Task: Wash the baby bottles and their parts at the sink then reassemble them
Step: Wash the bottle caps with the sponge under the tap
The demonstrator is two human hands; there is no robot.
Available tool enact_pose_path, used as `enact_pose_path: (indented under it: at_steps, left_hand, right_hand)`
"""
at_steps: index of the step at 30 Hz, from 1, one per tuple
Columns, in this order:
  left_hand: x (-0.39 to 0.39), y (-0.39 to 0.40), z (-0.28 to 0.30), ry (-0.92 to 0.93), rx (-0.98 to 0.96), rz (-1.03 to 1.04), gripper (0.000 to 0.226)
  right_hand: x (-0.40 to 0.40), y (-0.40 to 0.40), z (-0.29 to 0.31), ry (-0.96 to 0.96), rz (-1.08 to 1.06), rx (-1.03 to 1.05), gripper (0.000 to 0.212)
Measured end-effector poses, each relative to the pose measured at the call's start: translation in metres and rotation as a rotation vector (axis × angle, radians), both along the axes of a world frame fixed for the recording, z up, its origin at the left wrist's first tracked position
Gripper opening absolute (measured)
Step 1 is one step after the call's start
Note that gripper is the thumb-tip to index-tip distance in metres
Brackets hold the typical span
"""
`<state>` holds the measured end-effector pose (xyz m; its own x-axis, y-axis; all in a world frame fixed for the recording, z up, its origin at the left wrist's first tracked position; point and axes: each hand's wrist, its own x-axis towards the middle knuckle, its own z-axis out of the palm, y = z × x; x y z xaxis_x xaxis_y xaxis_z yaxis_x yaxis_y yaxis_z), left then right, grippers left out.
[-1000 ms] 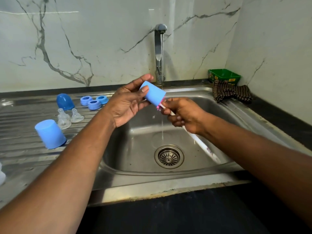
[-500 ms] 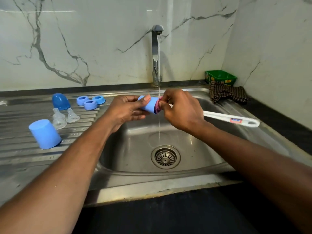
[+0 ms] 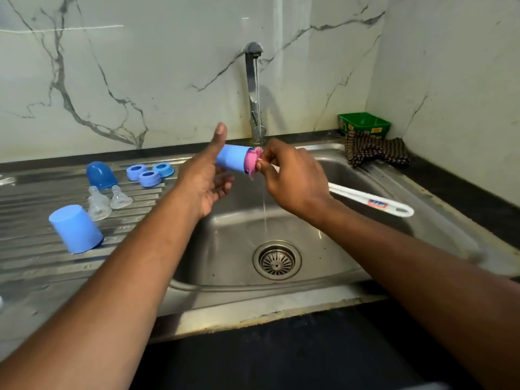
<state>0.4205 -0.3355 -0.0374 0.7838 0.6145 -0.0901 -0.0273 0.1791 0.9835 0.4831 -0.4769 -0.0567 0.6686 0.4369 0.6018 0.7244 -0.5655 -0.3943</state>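
Head view is showing the left hand [image 3: 206, 181] holding a blue bottle [image 3: 233, 161] under the tap stream while the right hand [image 3: 292, 178] is pinching the pink-headed brush [image 3: 371, 200] at its mouth, so washing seems unfinished, with collars [image 3: 149, 173] and teats [image 3: 108, 199] waiting unassembled on the drainboard [image 3: 33, 266].

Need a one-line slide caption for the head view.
Left hand holds blue bottle while right hand works pink brush under running tap.
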Motion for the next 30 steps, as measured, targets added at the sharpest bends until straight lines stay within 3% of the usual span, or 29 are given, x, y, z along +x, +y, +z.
enact_pose_path:
  at_steps: [3, 5, 6, 9, 10, 11, 13, 15, 17, 19, 21, 24, 26, 28, 30]
  left_hand:
    - [-0.001, 0.003, -0.006, -0.017, -0.009, -0.085, 0.036]
    - [-0.001, 0.001, -0.008, -0.134, -0.084, -0.189, 0.024]
    - [0.000, 0.000, -0.009, -0.200, -0.133, -0.236, 0.027]
    - [-0.001, -0.003, -0.014, -0.386, -0.237, -0.398, 0.043]
    - [0.001, -0.005, -0.015, -0.427, -0.266, -0.446, 0.043]
    - [0.003, -0.006, -0.015, -0.452, -0.295, -0.461, 0.042]
    - [0.008, -0.007, -0.016, -0.429, -0.286, -0.389, 0.033]
    - [0.013, -0.006, -0.017, -0.324, -0.165, -0.242, 0.024]
    - [0.015, -0.002, -0.018, -0.175, -0.057, -0.073, 0.033]
    - [0.015, 0.001, -0.020, -0.048, -0.009, 0.068, 0.046]
    - [0.015, -0.001, -0.021, 0.043, 0.025, 0.081, 0.049]
    - [0.014, -0.006, -0.017, 0.059, 0.034, 0.015, 0.041]
    - [0.012, -0.007, -0.013, 0.022, 0.015, -0.033, 0.039]
    - [0.009, -0.006, -0.010, -0.028, -0.002, -0.082, 0.037]
    - [0.006, -0.006, -0.010, -0.076, -0.025, -0.095, 0.032]
  right_hand:
    - [-0.006, -0.003, 0.003, -0.201, -0.050, -0.166, 0.021]
    - [-0.004, 0.000, 0.004, -0.107, -0.049, -0.115, 0.016]
    - [0.003, 0.000, 0.007, 0.118, 0.002, -0.022, 0.011]
    - [0.016, -0.012, 0.017, 1.142, 0.345, 0.294, 0.018]
    - [0.017, -0.015, 0.017, 1.268, 0.423, 0.358, 0.020]
    - [0.017, -0.016, 0.015, 1.269, 0.457, 0.390, 0.021]
    - [0.016, -0.012, 0.010, 0.979, 0.359, 0.381, 0.020]
    - [0.015, -0.007, 0.002, 0.466, 0.192, 0.270, 0.019]
    - [0.014, -0.006, -0.006, 0.042, 0.039, 0.009, 0.005]
    - [0.010, -0.007, -0.008, -0.308, -0.017, -0.108, 0.010]
    - [0.005, -0.006, -0.008, -0.513, -0.002, -0.141, 0.020]
    - [0.008, -0.008, -0.006, -0.637, -0.043, -0.152, 0.028]
    - [0.006, -0.012, -0.003, -0.604, -0.086, -0.136, 0.027]
    - [0.002, -0.010, -0.003, -0.377, -0.088, -0.129, 0.017]
    - [0.004, -0.004, -0.002, -0.012, 0.005, -0.070, 0.009]
